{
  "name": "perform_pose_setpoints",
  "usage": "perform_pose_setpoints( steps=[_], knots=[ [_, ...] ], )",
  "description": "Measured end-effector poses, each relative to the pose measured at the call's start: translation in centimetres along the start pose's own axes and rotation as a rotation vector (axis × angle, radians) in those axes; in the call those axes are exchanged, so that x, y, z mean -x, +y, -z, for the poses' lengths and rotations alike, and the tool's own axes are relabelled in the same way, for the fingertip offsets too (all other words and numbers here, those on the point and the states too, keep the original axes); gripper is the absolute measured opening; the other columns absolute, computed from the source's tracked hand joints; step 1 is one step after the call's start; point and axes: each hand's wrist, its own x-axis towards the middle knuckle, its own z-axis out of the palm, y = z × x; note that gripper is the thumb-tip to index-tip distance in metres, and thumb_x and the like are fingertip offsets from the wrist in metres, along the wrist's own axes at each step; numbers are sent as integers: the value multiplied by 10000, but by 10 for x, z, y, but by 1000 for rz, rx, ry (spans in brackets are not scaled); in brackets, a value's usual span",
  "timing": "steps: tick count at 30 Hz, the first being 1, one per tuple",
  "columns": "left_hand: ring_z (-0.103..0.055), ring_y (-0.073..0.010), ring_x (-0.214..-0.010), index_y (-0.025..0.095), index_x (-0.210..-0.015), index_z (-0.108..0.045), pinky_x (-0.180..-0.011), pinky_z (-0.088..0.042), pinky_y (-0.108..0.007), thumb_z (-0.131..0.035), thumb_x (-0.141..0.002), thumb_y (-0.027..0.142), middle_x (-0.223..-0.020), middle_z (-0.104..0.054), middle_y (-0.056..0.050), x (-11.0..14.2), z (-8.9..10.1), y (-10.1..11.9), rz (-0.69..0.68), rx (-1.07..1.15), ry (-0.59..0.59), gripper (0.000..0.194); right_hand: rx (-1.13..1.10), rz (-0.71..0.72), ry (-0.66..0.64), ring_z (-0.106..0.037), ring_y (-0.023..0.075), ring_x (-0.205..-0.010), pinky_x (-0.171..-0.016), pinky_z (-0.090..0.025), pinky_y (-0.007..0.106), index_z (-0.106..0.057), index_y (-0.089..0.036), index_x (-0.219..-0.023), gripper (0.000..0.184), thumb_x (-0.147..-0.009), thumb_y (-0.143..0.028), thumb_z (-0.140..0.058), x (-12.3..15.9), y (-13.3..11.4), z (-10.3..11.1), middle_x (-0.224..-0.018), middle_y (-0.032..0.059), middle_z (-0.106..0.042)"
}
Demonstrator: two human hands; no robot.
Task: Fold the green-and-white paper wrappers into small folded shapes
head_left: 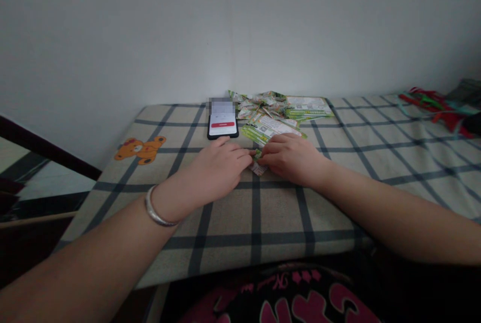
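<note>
Close together at the middle of the table, both my hands are on a small folded piece of printed green-and-white paper (258, 168). My left hand (221, 165), with a silver bangle on its wrist, pinches the paper's left side. From the right, my right hand (291, 157) grips the same piece, its fingers curled and partly hiding it. Just beyond lies a flat printed leaflet (268, 127), green and white. Behind that is a heap of folded, crumpled paper pieces (263, 105), and more flat leaflets (310, 106) lie to its right.
A phone (223, 120) with a lit screen lies beyond my left hand. An orange bear cutout (141, 150) lies flat at the left. Red and green items (436, 107) sit at the far right on the checked tablecloth (233, 240). A white wall (169, 27) rises behind.
</note>
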Motion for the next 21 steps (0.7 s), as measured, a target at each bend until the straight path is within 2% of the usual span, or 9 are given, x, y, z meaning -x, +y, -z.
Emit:
perform_pose_setpoints(
  steps=[8,17,21],
  knots=[
    [-609,-243,-1069,163,-1056,-662,-967,-369,-436,-491,-855,173,-1087,-698,-66,0,3,2,28,-5,-21,264,-77,7,46,-576,200,-920,-737,-391,339,-739,-229,-929,209,-903,-190,-534,7,10,-2,-959,9,-739],
    [-617,-255,-930,135,-911,-680,-872,-417,-424,-473,-853,158,-922,-692,-98,1,7,7,16,-106,-9,216,-95,0,10,-585,220,-985,-765,-424,349,-728,-208,-867,204,-865,-141,-535,9,10,3,-975,30,-742],
    [-614,-258,-943,126,-918,-682,-883,-424,-428,-478,-841,152,-938,-686,-106,1,8,6,29,-71,-22,219,-125,0,4,-595,225,-1007,-784,-446,350,-731,-203,-869,205,-845,-123,-543,9,11,3,-1009,31,-744]
  ],
)
